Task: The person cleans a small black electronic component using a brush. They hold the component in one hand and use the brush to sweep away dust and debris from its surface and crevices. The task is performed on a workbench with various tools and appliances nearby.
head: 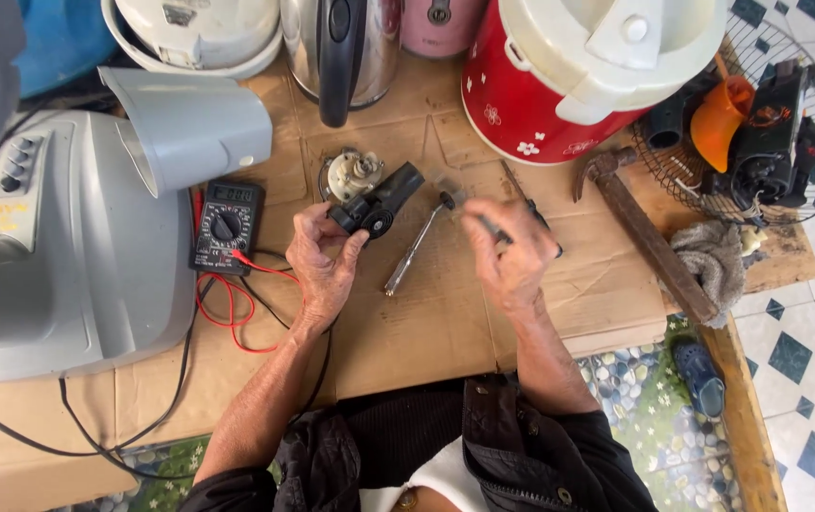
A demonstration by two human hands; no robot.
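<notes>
From the head camera, the left hand grips a small black motor part above the cardboard-covered counter; the right hand is closed on a thin dark-handled tool; a metal wrench lies between them; a multimeter sits left.

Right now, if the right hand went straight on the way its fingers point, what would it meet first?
Most likely the metal socket wrench lying on the cardboard, just ahead of the right hand. Height above it is unclear, so the hand might pass over it.
</notes>
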